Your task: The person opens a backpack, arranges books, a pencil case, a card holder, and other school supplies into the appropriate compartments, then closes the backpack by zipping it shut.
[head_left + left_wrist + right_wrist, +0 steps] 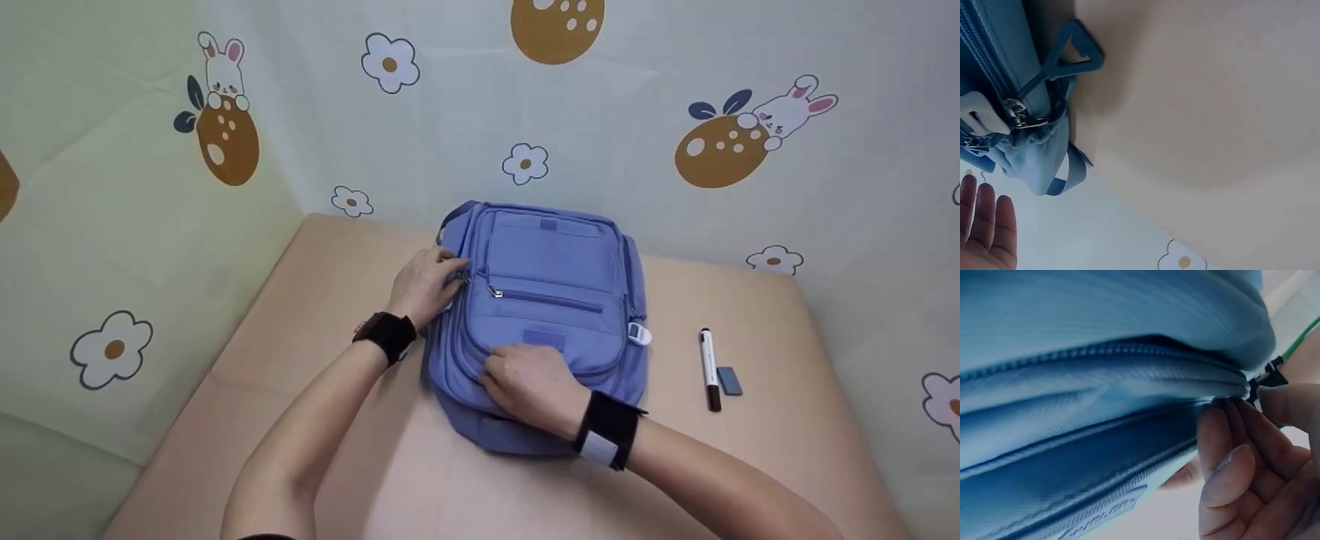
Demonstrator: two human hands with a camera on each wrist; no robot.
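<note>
A blue backpack lies front side up, with zippers round its edges. At its upper left side is my left hand, thumb and index finger pinching the edge beside a metal zipper pull. The other fingers stretch out straight in the left wrist view, near a white clip and a triangular blue pull that hangs loose. My right hand grips the lower left of the front pocket with curled fingers; what sits under its fingertips is hidden. Zipper tracks run toward those fingertips in the right wrist view.
To the right of the backpack lie a white marker with black ends and a small grey-blue block. A white tag hangs at the backpack's right side. Patterned curtains stand behind and left of the peach-coloured table.
</note>
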